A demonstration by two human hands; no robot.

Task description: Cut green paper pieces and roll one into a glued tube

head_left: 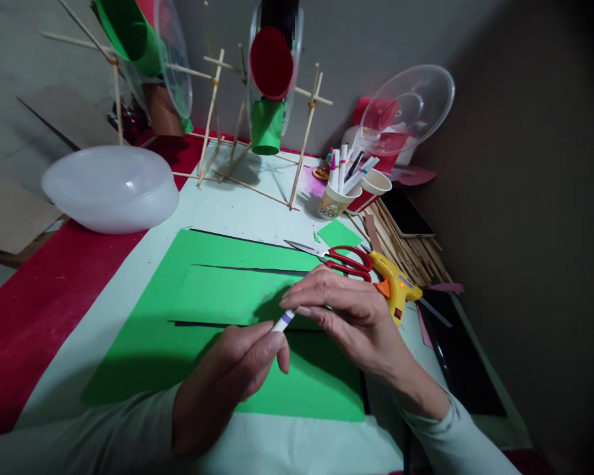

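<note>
Between my hands is a white marker [283, 322] with a purple band. My left hand [230, 376] is closed around its lower part. The fingers of my right hand [349, 316] are pressed together on its upper end, hiding the tip. Beneath both hands lie green paper sheets [143, 343], with thin black strips [257, 268] showing along some edges. Scissors with red handles [349, 260] lie just beyond my right hand. A yellow glue gun [396, 280] rests to the right of it.
A paper cup [332, 203] of markers stands at the back right beside bamboo sticks [416, 254] and a phone [406, 212]. Stick frames [307, 145] carrying plastic discs and coloured paper cups stand behind. Stacked translucent plastic bowls [111, 191] sit left. A dark flat panel [468, 356] lies right.
</note>
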